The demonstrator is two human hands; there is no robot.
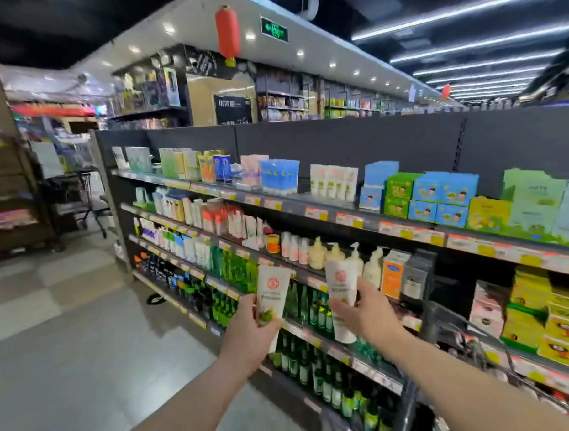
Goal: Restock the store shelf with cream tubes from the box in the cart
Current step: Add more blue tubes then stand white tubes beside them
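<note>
My left hand [249, 334] grips a white cream tube [273, 292] with a red round logo and green print, held upright with its flat end up. My right hand [367, 309] grips a second, matching cream tube [341, 286] the same way. Both tubes are raised in front of the middle shelves. A row of like white tubes [333, 180] stands on the top shelf [295, 204], with a bare stretch of shelf just left of them. The cart [458, 335] shows only as a dark wire rim at lower right; the box is not in view.
The shelving unit runs from far left to near right, packed with bottles, pump dispensers [335, 255] and boxed goods [439, 197]. Green bottles [319, 370] fill the low shelves. Open tiled aisle floor [86, 338] lies to the left; another cart [83, 198] stands at the aisle's end.
</note>
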